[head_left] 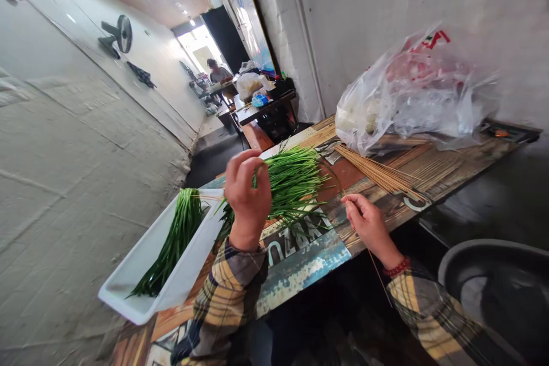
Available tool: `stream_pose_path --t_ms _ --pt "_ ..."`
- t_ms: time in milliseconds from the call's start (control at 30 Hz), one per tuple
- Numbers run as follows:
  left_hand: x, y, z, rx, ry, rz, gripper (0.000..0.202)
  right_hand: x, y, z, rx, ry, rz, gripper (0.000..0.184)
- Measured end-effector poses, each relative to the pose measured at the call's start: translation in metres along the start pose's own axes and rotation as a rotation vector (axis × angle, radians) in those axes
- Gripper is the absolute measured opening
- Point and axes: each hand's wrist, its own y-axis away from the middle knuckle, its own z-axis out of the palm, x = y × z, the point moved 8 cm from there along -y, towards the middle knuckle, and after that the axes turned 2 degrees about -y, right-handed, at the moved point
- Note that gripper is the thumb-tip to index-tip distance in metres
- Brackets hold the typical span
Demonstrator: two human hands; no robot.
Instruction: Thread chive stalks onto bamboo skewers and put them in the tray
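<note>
My left hand (249, 197) is raised over the left edge of a pile of green chives (295, 180), its fingers curled toward the thumb. Whatever it pinches, if anything, is hidden at the fingertips. To the right of the pile, my right hand (364, 223) pinches a thin wooden skewer (377, 271), which runs down past the table edge. A thin dark strand arcs from the pile toward those fingertips. On the left, a white plastic tray (124, 294) contains a bundle of chives (174, 246) with skewers through its upper end.
Loose bamboo skewers (377, 171) lie on the patterned wooden table (309, 269), in front of a clear plastic bag (412, 97). At lower right stands a dark basin (454, 263). Another person (219, 73) sits at a far table, beyond a nearer cluttered one.
</note>
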Motion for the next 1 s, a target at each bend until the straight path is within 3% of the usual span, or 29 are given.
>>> stream_pose_path --t_ms 67,133,233,400,567,800,1000 --pt "0.015 0.013 0.019 -0.226 -0.041 0.096 0.012 0.0 0.001 0.0 0.0 -0.005 0.005 0.025" --pt "0.017 0.041 0.049 -0.504 -0.057 0.107 0.019 0.001 0.001 0.0 0.001 -0.006 0.003 0.025" --pt "0.005 0.09 0.084 -0.73 0.07 -0.062 0.018 0.002 0.001 0.0 0.0 0.005 -0.006 0.025" --pt "-0.028 0.147 0.118 -0.74 0.482 -0.587 0.01 0.003 -0.002 0.002 -0.014 0.036 -0.034 0.025" --pt "-0.037 0.166 0.127 -0.717 0.836 -0.904 0.024 -0.007 0.003 0.015 -0.095 0.095 -0.064 0.034" --pt "-0.041 0.168 0.118 -0.655 0.869 -0.924 0.019 -0.034 0.021 0.047 -0.215 0.214 -0.249 0.031" --pt "-0.03 0.159 0.114 -0.627 0.829 -0.788 0.012 -0.032 0.021 0.047 -0.191 0.249 -0.227 0.028"
